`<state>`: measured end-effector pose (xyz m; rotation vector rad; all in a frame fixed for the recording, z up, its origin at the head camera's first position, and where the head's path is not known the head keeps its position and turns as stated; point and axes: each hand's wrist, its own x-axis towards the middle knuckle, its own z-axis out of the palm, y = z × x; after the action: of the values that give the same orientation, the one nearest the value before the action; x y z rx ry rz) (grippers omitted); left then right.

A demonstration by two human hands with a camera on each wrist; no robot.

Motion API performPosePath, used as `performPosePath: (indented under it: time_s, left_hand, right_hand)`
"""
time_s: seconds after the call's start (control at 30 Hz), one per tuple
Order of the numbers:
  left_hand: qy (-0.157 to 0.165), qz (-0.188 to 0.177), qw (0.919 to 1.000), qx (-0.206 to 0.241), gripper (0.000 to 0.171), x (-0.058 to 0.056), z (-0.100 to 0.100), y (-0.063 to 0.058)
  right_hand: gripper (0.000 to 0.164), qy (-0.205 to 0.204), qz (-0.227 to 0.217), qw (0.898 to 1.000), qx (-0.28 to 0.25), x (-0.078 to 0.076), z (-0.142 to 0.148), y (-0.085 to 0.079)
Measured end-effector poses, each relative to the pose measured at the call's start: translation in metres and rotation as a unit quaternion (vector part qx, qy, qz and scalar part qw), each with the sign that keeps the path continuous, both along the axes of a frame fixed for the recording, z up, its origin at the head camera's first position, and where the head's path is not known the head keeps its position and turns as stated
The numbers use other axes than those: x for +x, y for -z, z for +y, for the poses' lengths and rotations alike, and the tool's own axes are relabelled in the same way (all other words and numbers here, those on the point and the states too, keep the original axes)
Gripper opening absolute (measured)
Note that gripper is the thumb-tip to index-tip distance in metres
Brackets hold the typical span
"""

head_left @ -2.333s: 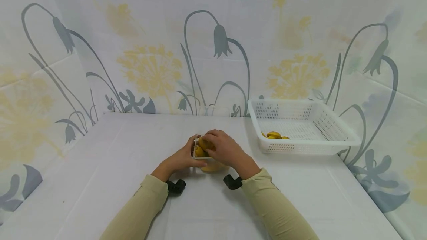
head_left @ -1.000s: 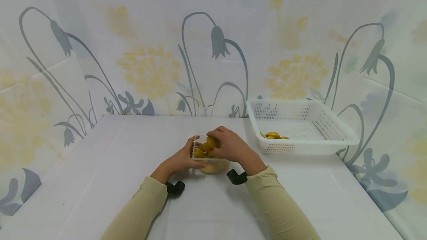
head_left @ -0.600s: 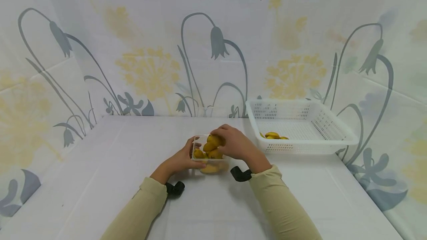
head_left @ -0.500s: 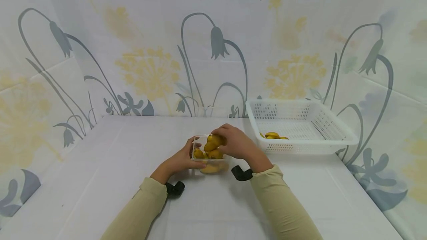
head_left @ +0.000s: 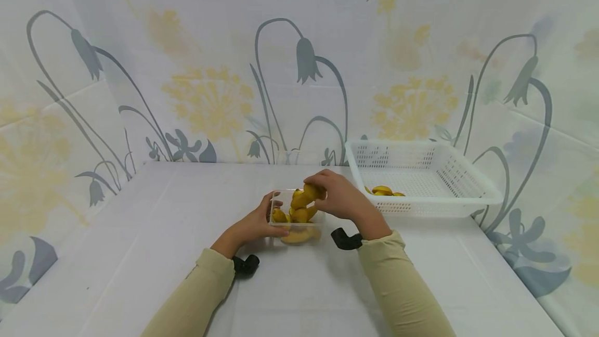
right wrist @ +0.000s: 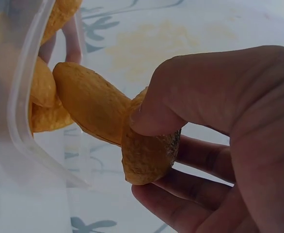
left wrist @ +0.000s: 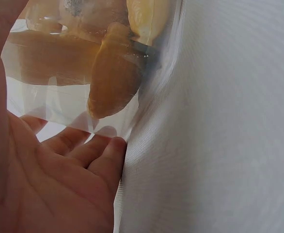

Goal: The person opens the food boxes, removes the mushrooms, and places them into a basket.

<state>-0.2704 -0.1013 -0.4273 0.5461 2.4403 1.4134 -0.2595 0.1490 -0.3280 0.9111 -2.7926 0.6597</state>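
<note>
A clear plastic container [head_left: 297, 223] stands on the table, holding several yellow lemons [head_left: 279, 216]. My left hand [head_left: 255, 222] grips its left side, thumb along the front and fingers behind; in the left wrist view the fingertips [left wrist: 114, 148] lie against the clear wall. My right hand [head_left: 341, 195] pinches one lemon [head_left: 312, 192] between thumb and fingers, above the container's right rim. In the right wrist view this lemon [right wrist: 149, 155] has a dark mark and touches a longer lemon [right wrist: 91, 99] that reaches out past the rim.
A white perforated basket [head_left: 430, 201] stands back right, with a few yellow lemons [head_left: 382, 190] in its near left corner. Another clear container [head_left: 299, 157] is at the table's back edge. A patterned curtain [head_left: 210, 98] hangs behind the white-covered table [head_left: 187, 196].
My right hand has moved right and up out of the container with the pinched lemon, uncovering other lemons heaped beneath it. My left hand has kept its grip on the container.
</note>
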Motion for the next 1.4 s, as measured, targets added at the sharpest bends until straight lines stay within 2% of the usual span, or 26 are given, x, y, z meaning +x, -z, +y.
performPosePath:
  time_s: [0.8, 1.13, 1.4]
  left_hand:
    - [0.005, 0.000, 1.0000, -0.003, 0.108, -0.001, 0.001, -0.001]
    - [0.004, 0.002, 1.0000, -0.005, 0.107, -0.001, 0.001, -0.001]
    - [0.011, 0.003, 0.9999, -0.008, 0.107, -0.001, 0.000, -0.001]
  right_hand:
    - [0.050, 0.037, -0.005, 0.998, -0.050, -0.005, 0.039, -0.016]
    - [0.049, 0.069, -0.028, 0.993, -0.093, -0.008, 0.063, -0.020]
    - [0.049, 0.092, -0.035, 0.989, -0.107, -0.010, 0.080, -0.020]
